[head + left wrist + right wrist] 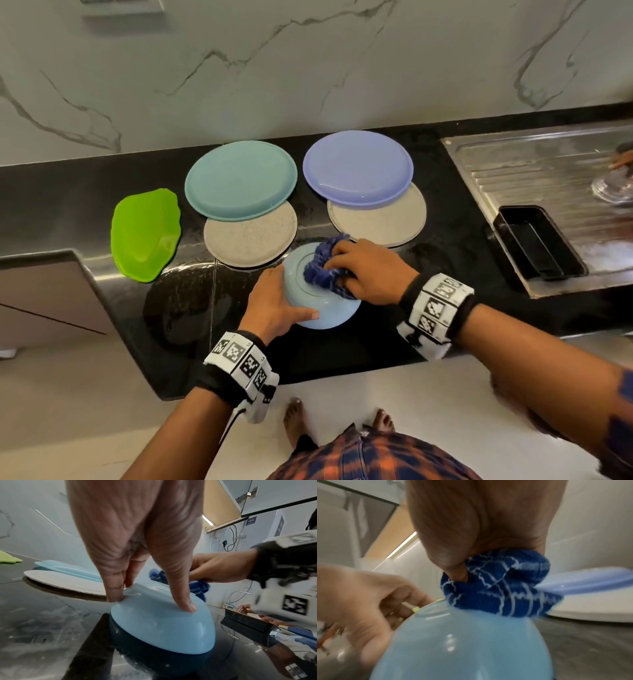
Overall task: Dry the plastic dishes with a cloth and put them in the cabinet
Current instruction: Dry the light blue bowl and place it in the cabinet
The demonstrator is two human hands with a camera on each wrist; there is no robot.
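Note:
A light blue plastic bowl (308, 301) lies upside down on the black counter (359, 346). My left hand (274, 305) grips its left side, thumb on the near wall and fingers at the base ring. My right hand (370, 270) clutches a bunched blue cloth (323, 270) and presses it on the bowl's base. The wrist views show the bowl (163, 626), the left hand (150, 601), the cloth (501, 592), the bowl (471, 649) and the right hand (471, 527). A teal plate (239, 180) overlaps a beige plate (250, 236). A purple plate (358, 168) overlaps another beige plate (380, 219). A green leaf-shaped dish (144, 229) lies at the left.
A steel sink drainboard (534, 178) lies at the right, with a black rectangular tray (537, 243) on its near corner. Another person's hand (620, 164) works over the sink. A marble wall stands behind the counter. An overhead cabinet (223, 504) shows above.

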